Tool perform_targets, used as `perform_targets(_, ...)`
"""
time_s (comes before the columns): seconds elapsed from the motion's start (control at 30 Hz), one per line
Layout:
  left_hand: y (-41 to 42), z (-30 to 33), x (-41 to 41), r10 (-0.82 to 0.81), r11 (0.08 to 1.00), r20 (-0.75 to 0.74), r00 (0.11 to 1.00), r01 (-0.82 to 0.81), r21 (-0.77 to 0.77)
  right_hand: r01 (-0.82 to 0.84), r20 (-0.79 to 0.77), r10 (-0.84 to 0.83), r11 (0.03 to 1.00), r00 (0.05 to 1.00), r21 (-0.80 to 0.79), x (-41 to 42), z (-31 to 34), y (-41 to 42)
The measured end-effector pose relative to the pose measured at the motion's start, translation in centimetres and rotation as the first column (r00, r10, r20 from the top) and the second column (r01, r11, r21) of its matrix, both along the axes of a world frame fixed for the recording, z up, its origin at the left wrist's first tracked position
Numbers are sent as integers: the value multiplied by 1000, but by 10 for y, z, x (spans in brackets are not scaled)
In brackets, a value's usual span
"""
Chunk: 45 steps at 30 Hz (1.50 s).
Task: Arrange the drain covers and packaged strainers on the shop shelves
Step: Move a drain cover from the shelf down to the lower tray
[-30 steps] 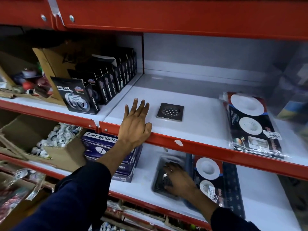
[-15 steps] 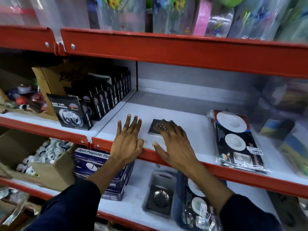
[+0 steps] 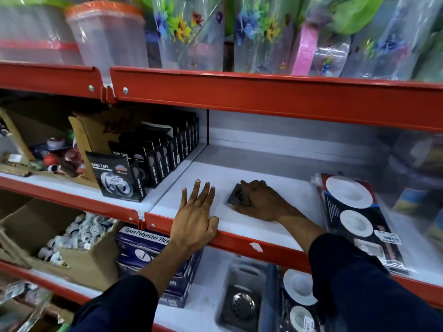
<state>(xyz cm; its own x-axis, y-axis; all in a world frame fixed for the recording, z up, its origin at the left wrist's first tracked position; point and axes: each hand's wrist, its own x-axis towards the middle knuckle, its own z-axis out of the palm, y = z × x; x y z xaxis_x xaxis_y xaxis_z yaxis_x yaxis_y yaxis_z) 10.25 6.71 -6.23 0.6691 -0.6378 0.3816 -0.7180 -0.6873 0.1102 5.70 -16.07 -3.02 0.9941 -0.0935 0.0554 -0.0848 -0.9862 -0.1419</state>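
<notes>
A small square metal drain cover (image 3: 234,194) lies on the white middle shelf (image 3: 271,178). My right hand (image 3: 260,202) covers most of it, fingers curled over its top and edges. My left hand (image 3: 195,218) lies flat and spread on the shelf's red front lip, left of the cover, holding nothing. A packaged set of white strainers (image 3: 354,219) lies at the right of the same shelf. On the shelf below sit a packaged steel drain cover (image 3: 241,305) and another strainer pack (image 3: 296,300).
Black nano tape boxes (image 3: 146,161) line the left bay beside a cardboard box (image 3: 79,130). A blue thread box (image 3: 141,248) and a carton of small fittings (image 3: 79,238) sit on the lower shelf. Plastic containers (image 3: 107,34) and wrapped goods fill the top shelf.
My right hand came up from the lower shelf onto the drain cover and has now curled its fingers over it. My left hand stays on the shelf lip. The view tilted upward.
</notes>
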Motion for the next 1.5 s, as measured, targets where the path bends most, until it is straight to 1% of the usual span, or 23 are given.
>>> perform_targets(0.1, 0, 0, -1, 2, 1000, 5, 1000, -2, -2, -20, 131, 24, 999, 991, -31, -26, 10, 12)
perform_targets(0.17, 1, 0, -1, 11, 1000, 13, 1000, -11, 7, -45, 267, 64, 996, 962, -75, -48, 17, 24)
perform_targets(0.23, 1, -1, -2, 13, 1000, 21, 1000, -13, 5, -61, 359, 102, 991, 928, -123, -76, 20, 36)
perform_targets(0.37, 1, 0, -4, 1, 1000, 24, 1000, -2, 18, -150, 450, 214, 973, 867, -174, -125, 4, 54)
perform_targets(0.5, 2, -2, -4, -4, 1000, 46, 999, 3, 16, -284, 482, 380, 922, 789, -263, -153, -44, 64)
perform_targets(0.57, 2, -2, -5, 4, 1000, 46, 999, -5, 18, -342, 455, 449, 890, 769, -301, -159, -74, 67)
perform_targets(0.6, 2, -2, -5, 7, 1000, 44, 999, -8, 18, -367, 424, 466, 882, 777, -297, -160, -90, 68)
perform_targets(0.67, 2, -1, -6, 16, 1000, 44, 999, -17, 27, -382, 322, 444, 893, 836, -238, -159, -120, 70)
perform_targets(0.73, 2, -1, -6, 25, 999, 44, 999, -27, 37, -308, 177, 329, 941, 928, -137, -154, -146, 73)
perform_targets(0.8, 2, -2, -5, 32, 999, 44, 999, -33, 36, -160, 40, 163, 986, 986, -56, -144, -168, 74)
perform_targets(0.83, 1, -3, -5, 33, 999, 40, 999, -35, 32, -94, -36, 93, 995, 995, -20, -138, -178, 75)
perform_targets(0.9, 1, -3, -4, 40, 999, 30, 999, -41, 25, -10, -152, 14, 1000, 988, 26, -127, -196, 76)
perform_targets(1.0, 0, -3, -3, 31, 1000, 19, 999, -31, 6, 56, -203, -42, 996, 978, 63, -115, -217, 79)
perform_targets(1.1, 0, -3, -1, 24, 1000, 9, 1000, -24, -5, 40, -198, -38, 999, 979, 2, -108, -239, 78)
perform_targets(1.17, 0, -4, 1, 25, 1000, 13, 1000, -25, 3, 10, -201, -11, 1000, 980, -8, -110, -236, 78)
perform_targets(1.23, 1, -4, 2, 20, 1000, 15, 1000, -20, -3, -14, -253, 22, 999, 967, 34, -116, -214, 79)
perform_targets(1.27, -1, -4, 2, 15, 1000, 18, 1000, -15, -8, -37, -223, 47, 998, 974, 51, -122, -202, 79)
perform_targets(1.3, 0, -3, 2, 14, 1000, 22, 1000, -14, -6, -84, -159, 91, 995, 983, 46, -128, -191, 80)
perform_targets(1.37, 0, -2, -1, 14, 1000, 33, 999, -15, 4, -236, 29, 238, 971, 971, -40, -143, -165, 82)
perform_targets(1.4, 2, -4, 1, 23, 1000, 31, 999, -23, 14, -320, 134, 331, 943, 934, -95, -146, -154, 85)
perform_targets(1.43, 3, -4, 0, 26, 999, 34, 999, -27, 21, -365, 250, 399, 915, 882, -170, -151, -140, 84)
perform_targets(1.47, 4, -5, 0, 27, 999, 41, 999, -28, 32, -372, 365, 444, 893, 818, -253, -153, -124, 84)
perform_targets(1.5, 5, -6, -1, 31, 999, 43, 999, -32, 41, -343, 452, 451, 889, 770, -302, -154, -107, 83)
